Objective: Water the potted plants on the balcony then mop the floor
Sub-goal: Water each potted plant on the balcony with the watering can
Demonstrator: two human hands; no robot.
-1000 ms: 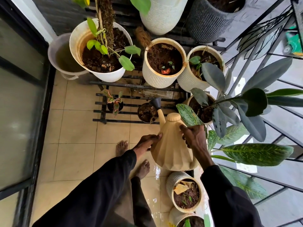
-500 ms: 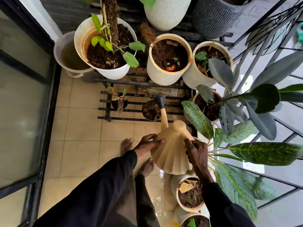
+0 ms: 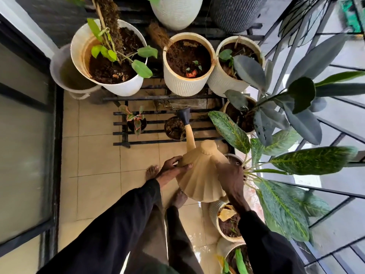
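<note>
beige tiled floor (image 3: pixel 94 161) carries a black slatted rack (image 3: pixel 150 142) at twelve o'clock, bare feet (image 3: pixel 152 172) mid-frame, ribbed pots (image 3: pixel 213 211) at five o'clock.

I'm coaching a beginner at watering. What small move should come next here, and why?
Probably tip the watering can forward a little: the left hand and right hand both hold it, its dark rose hangs at the rim of the small dark pot, and no stream shows.

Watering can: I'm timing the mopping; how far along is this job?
Done: water pooled on tiles near the lower pots suggests some watering. In hand: left hand and right hand hold the watering can, spout beside the small dark pot. Left: mopping; no mop visible.
</note>
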